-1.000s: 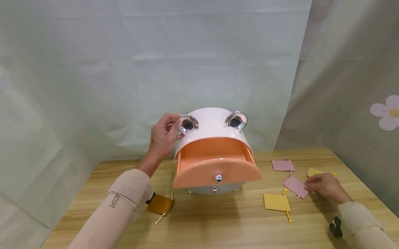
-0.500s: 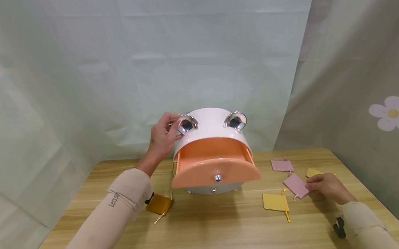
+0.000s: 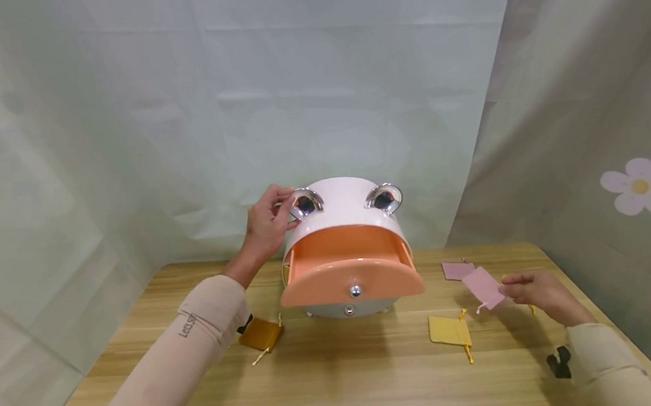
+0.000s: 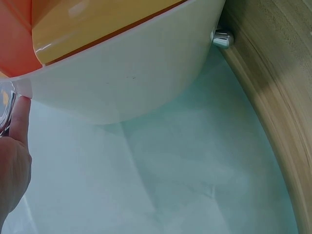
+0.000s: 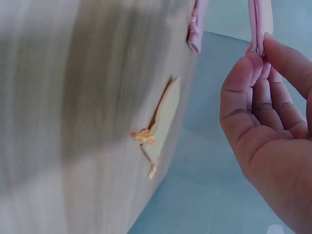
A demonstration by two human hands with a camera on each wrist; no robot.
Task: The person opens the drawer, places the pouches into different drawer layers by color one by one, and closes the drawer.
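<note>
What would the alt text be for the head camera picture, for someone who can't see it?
A person's right hand pinches a pink pouch above a wooden table, while the left hand holds a white rounded box whose orange drawer stands open. Another pink pouch, a yellow pouch and a mustard pouch lie on the table.

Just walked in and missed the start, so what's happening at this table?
A person sits at a wooden table with a white storage box whose orange drawer is pulled open. Their left hand grips the box by its top left side, beside a shiny silver ear. Their right hand pinches a pink pouch and holds it lifted off the table. Another pink pouch, a yellow pouch and a darker mustard pouch lie on the table.
</note>
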